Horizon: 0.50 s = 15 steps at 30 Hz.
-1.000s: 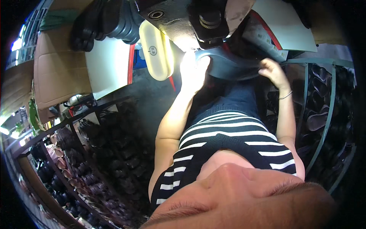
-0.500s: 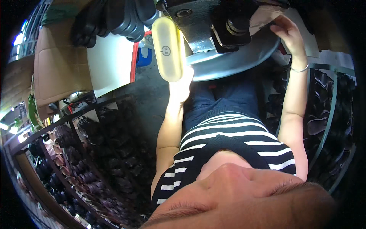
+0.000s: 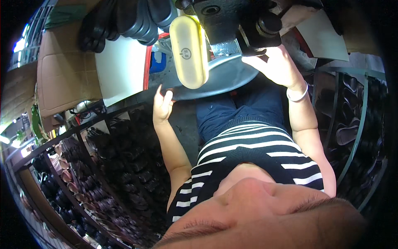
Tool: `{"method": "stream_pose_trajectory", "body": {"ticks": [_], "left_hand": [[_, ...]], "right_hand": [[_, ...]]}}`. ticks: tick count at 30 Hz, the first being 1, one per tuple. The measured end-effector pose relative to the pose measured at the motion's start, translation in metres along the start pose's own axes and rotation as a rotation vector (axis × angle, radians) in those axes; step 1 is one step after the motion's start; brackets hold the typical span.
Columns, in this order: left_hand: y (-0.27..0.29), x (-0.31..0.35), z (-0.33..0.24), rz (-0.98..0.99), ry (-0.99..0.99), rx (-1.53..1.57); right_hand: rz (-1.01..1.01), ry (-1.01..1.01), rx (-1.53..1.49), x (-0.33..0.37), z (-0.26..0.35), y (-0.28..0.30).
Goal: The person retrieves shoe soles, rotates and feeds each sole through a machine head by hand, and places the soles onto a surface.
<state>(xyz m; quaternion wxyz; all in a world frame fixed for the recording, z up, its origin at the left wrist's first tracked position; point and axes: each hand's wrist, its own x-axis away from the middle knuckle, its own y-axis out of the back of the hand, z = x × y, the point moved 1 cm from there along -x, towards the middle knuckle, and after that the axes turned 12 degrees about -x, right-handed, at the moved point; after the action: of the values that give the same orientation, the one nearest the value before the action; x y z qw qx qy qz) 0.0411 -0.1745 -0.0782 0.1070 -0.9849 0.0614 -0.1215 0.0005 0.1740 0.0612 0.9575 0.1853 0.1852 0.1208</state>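
left side is filled by a long rack [image 3: 124,159] loaded with dark shoe-like parts. top centre is taken up by a black machine head [image 3: 222,27], with a bright metal plate at its lower edge. task piece: a dark, smooth, curved sheet [image 3: 222,81], located below that plate and above the dark trousers [image 3: 242,108]; its far edge is hidden by the head. part of the sheet is covered, in this view, by a yellow-rimmed oblong lamp [image 3: 187,52]. right hand [image 3: 282,68] is placed at the sheet's right portion, just beside the head, thumb spread away from the fingers; fingertips are washed out by glare, so whether the sheet is pinched or only pressed cannot be told. left hand [image 3: 163,106] is held at the sheet's left end, index finger raised and thumb near the edge; whether that end is pinched cannot be told either. step in hand is judged to be positioning of the sheet at the head. next move seems to call for both ends being guided together, the curve aligned under the plate, and fingertips being kept clear of it.
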Motion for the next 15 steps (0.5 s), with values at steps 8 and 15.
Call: {"method": "stream_pose_trajectory", "body": {"ticks": [8, 15], "left_hand": [[-0.045, 0.027, 0.057, 0.195, 0.383, -0.307], [-0.043, 0.041, 0.071, 0.006, 0.278, -0.221]], "right_hand": [[0.153, 0.324, 0.432, -0.018, -0.022, -0.022], [0.06, 0.05, -0.03, -0.032, -0.019, -0.013]]}}
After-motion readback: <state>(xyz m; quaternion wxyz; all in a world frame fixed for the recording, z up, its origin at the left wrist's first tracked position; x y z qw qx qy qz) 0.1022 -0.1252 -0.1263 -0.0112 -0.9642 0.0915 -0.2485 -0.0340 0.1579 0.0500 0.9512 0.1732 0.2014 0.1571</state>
